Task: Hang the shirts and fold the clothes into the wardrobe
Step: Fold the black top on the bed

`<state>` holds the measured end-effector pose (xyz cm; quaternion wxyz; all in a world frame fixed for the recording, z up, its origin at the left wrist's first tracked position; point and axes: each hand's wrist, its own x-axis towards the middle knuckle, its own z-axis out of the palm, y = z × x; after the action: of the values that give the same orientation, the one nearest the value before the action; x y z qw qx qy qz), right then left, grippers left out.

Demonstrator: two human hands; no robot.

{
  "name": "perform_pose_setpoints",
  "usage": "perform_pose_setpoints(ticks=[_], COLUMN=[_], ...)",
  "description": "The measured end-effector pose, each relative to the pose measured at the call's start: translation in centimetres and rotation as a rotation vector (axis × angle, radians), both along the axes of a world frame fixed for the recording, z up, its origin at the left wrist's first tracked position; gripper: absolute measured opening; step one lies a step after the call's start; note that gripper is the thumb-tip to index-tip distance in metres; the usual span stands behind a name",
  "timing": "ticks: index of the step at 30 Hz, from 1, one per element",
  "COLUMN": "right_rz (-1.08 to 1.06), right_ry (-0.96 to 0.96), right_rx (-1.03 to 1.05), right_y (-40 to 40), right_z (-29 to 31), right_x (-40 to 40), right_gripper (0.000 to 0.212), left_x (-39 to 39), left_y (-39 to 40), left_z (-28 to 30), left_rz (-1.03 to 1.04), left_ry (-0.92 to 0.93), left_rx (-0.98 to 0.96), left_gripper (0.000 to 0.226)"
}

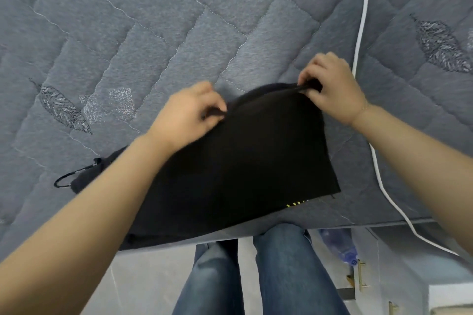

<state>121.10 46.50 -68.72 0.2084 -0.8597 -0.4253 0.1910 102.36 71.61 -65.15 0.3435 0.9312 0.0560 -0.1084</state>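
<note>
Our bare forearms reach in from the bottom corners of the view, and below them our legs in blue jeans (pixel 256 276) stand on a pale floor against the edge of the bed. Both hands work at the far edge of a black garment (pixel 243 161) that lies folded flat on the grey quilted bed cover (pixel 153 20), near the bed's front edge. Our left hand (pixel 186 115) has its fingers curled and pinches the garment's far hem at its left end. Our right hand (pixel 332 87) pinches the same hem at its right end, with the thumb and fingers closed on a small ridge of cloth. Between our two hands the hem is raised slightly off the bed, while the rest of the garment lies on the cover. A small yellow print (pixel 298 203) shows near the garment's lower right corner.

To the left, partly under our left forearm, more black cloth (pixel 89 176) lies on the bed with a thin black loop sticking out from it; we cannot tell what the loop belongs to. A white cable (pixel 363 33) runs down the right side of the bed and over its edge. Below the bed's right corner a blue-tinted plastic bottle (pixel 340 245) lies beside white drawers with brass handles (pixel 362 276).
</note>
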Motion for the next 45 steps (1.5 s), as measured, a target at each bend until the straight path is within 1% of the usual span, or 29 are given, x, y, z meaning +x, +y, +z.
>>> perform_pose_setpoints(ticks=[2,4,6,7,9,11,13,15,16,18,19,20,21,23,25,27,29,30,31,33,34,35,37,39,40,41,42,44,45], right_rz=[0.014,0.034,0.007,-0.037,-0.166,-0.358,-0.622,-0.899,-1.036,-1.342,-1.465,-1.572,-1.655,-1.762,-1.779,-1.724,-1.664,-1.638,-1.613,-1.606,-1.613,-1.612,-1.553,-1.518,-1.533,-1.567,-1.610,-1.697,-1.727], right_ry=[-0.097,-0.151,-0.130,-0.091,-0.014,0.073,0.195,0.322,0.402,0.592,0.696,0.789,0.869,0.991,1.107,1.215,1.267,1.283,1.301,1.333,1.340,1.344,1.352,1.366,1.385,1.416,1.446,1.456,1.433], right_rx=[0.011,-0.025,-0.086,-0.109,-0.099,-0.010,0.095,0.147,0.165,0.223,0.229,0.229,0.247,0.321,0.395,0.454,0.503,0.523,0.543,0.582,0.598,0.607,0.596,0.593,0.616,0.660,0.720,0.814,0.831], right_y=[-2.3,-4.2,-5.4,-5.8,-6.7,-7.7,-9.0,-10.4,-10.8,-12.2,-12.5,-13.2,-13.9,-14.5,-14.6,-14.3,-14.2,-14.1,-14.1,-14.1,-14.1,-14.1,-13.9,-13.5,-13.2,-12.9,-12.6,-11.9,-11.5], right_z=[0.5,0.1,-0.6,-0.8,-1.0,-0.7,-0.2,0.2,0.2,0.1,-0.2,-0.4,-0.8,-1.3,-1.8,-2.1,-2.3,-2.3,-2.3,-2.3,-2.3,-2.3,-2.4,-2.4,-2.4,-2.5,-2.4,-2.0,-1.6], right_x=[-2.1,-4.3,-6.5,-7.6,-9.5,-11.4,-13.4,-15.8,-17.0,-18.7,-19.4,-20.0,-20.4,-21.1,-21.6,-22.0,-22.3,-22.4,-22.6,-22.9,-23.0,-23.1,-23.2,-23.0,-22.8,-22.5,-22.3,-22.2,-22.3], right_gripper=[0.021,0.025,0.024,0.024,0.026,0.027,0.027,0.028,0.029,0.028,0.027,0.027,0.028,0.029,0.028,0.025,0.020,0.020,0.024,0.039,0.043,0.041,0.025,0.015,0.015,0.015,0.014,0.009,0.007], left_x=[-2.9,-5.4,-6.9,-7.1,-6.7,-5.1,-2.7,0.0,0.9,2.1,1.9,1.7,1.5,1.3,0.8,-0.1,-1.2,-1.6,-1.8,-1.8,-1.6,-1.1,1.0,4.2,5.9,7.4,8.7,10.4,10.8], left_y=[-2.7,-5.2,-6.5,-6.7,-7.2,-7.6,-8.0,-9.2,-9.9,-12.7,-13.7,-14.7,-15.3,-15.5,-15.0,-14.2,-13.7,-13.4,-13.3,-13.6,-13.7,-13.7,-13.9,-14.0,-14.0,-14.2,-14.5,-15.0,-15.0], left_z=[0.4,-0.3,-1.5,-1.9,-2.1,-1.6,-1.2,-1.6,-2.0,-3.2,-3.8,-4.3,-4.6,-4.6,-4.3,-3.4,-2.5,-2.3,-2.2,-2.3,-2.5,-2.7,-2.8,-3.6,-3.8,-4.2,-4.5,-4.7,-4.7], left_rz=[-0.181,-0.245,-0.225,-0.212,-0.136,-0.009,0.081,0.031,-0.030,-0.186,-0.214,-0.207,-0.166,-0.088,-0.101,-0.199,-0.314,-0.365,-0.398,-0.432,-0.442,-0.439,-0.314,-0.072,0.029,0.107,0.148,0.080,0.018], left_ry=[-0.029,0.124,0.280,0.309,0.280,0.209,0.140,0.108,0.142,0.301,0.377,0.405,0.389,0.278,0.188,0.075,-0.040,-0.059,-0.035,0.099,0.173,0.218,0.205,0.116,0.134,0.239,0.396,0.658,0.725], left_rx=[0.055,0.088,0.110,0.120,0.117,0.083,0.061,0.096,0.143,0.345,0.442,0.498,0.504,0.426,0.364,0.300,0.238,0.221,0.201,0.134,0.088,0.048,-0.033,-0.082,-0.097,-0.149,-0.215,-0.275,-0.275], left_gripper=[0.016,0.020,0.025,0.026,0.022,0.016,0.018,0.036,0.050,0.077,0.083,0.083,0.077,0.053,0.040,0.039,0.038,0.038,0.038,0.037,0.035,0.032,0.023,0.015,0.021,0.030,0.036,0.028,0.021])
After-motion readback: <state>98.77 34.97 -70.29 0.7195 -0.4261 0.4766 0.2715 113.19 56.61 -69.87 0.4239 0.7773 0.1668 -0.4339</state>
